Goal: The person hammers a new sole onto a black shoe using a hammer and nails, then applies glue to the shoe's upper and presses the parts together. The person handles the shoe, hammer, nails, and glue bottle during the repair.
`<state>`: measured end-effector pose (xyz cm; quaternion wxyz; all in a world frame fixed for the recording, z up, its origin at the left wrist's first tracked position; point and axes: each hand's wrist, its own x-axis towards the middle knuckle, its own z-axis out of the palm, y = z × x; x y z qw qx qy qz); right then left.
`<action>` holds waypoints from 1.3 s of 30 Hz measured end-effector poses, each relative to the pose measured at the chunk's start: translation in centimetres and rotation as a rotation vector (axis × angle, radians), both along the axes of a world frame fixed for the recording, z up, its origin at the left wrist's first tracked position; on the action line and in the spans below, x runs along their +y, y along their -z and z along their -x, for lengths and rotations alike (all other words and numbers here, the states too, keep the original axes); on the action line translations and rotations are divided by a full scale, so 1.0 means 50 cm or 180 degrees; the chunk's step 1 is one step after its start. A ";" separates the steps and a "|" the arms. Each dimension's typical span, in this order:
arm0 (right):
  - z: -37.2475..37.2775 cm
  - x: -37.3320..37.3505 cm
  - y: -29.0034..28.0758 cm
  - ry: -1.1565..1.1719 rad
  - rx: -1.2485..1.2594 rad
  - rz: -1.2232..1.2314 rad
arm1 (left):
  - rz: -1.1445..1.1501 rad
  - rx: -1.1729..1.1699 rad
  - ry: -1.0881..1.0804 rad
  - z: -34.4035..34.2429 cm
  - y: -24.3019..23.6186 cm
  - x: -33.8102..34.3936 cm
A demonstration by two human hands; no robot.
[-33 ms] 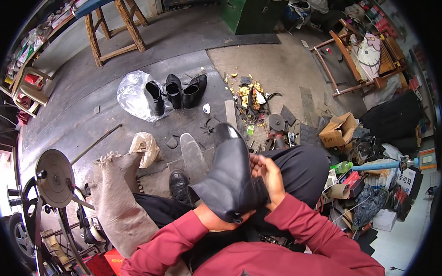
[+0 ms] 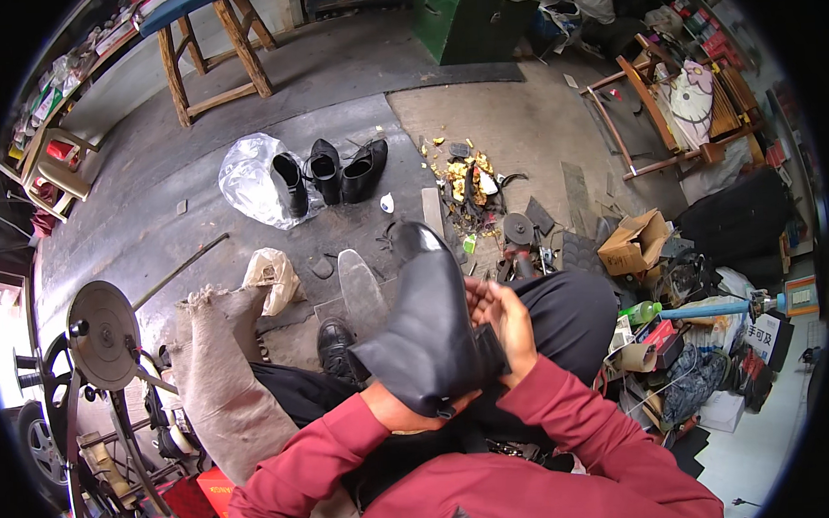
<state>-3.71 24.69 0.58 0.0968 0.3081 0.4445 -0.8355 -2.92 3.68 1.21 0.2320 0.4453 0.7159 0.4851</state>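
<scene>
A black leather boot lies on its side over my lap, toe pointing away from me. My left hand is closed on it from beneath, mostly hidden by the shaft. My right hand has curled fingers against the sole and heel on the boot's right. A long grey plate is on the floor just beyond my left shoe.
Three black shoes sit by a clear plastic bag. A scrap pile and cardboard box are to the right. A wheeled machine and beige cloth are left. A wooden stool stands behind.
The boot's toe has tilted slightly away from me and leftward, and my right fingers have shifted a little with it.
</scene>
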 end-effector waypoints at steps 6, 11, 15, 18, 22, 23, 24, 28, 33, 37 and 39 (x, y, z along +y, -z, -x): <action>0.134 -0.015 0.006 -0.0259 0.0908 -0.0238 | -0.0562 -0.1072 -0.1729 0.019 -0.114 -0.082; 0.256 -0.060 0.195 -0.0611 0.0673 -0.1545 | -0.0917 -0.0790 -0.3672 0.043 -0.121 -0.122; 0.315 -0.068 0.390 -0.0832 0.0399 -0.3161 | -0.0618 -0.1326 -0.3688 0.031 -0.089 -0.128; 0.344 -0.070 0.478 -0.0966 0.0006 -0.3661 | -0.0626 -0.1770 -0.3541 0.032 -0.075 -0.135; 0.409 -0.089 0.539 -0.0883 -0.0005 -0.3817 | -0.0513 -0.2298 -0.3677 0.037 -0.075 -0.142; 0.426 -0.093 0.552 -0.0921 -0.0013 -0.3691 | -0.0405 -0.2348 -0.3703 0.041 -0.072 -0.144; 0.444 -0.096 0.568 -0.0881 0.0024 -0.3735 | -0.0253 -0.1976 -0.3666 0.046 -0.066 -0.146; 0.507 -0.096 0.646 -0.0651 0.0169 -0.3753 | 0.0678 -0.2185 -0.3512 0.049 -0.078 -0.156; 0.539 -0.085 0.713 -0.0749 0.0290 -0.3911 | 0.0908 -0.1877 -0.3203 0.068 -0.108 -0.145; 0.532 -0.081 0.665 -0.0569 0.0682 -0.3956 | 0.0977 -0.1608 -0.3072 0.093 -0.098 -0.157; 0.532 -0.088 0.603 -0.0547 0.0873 -0.3699 | 0.0321 -0.1853 -0.3326 0.089 -0.086 -0.144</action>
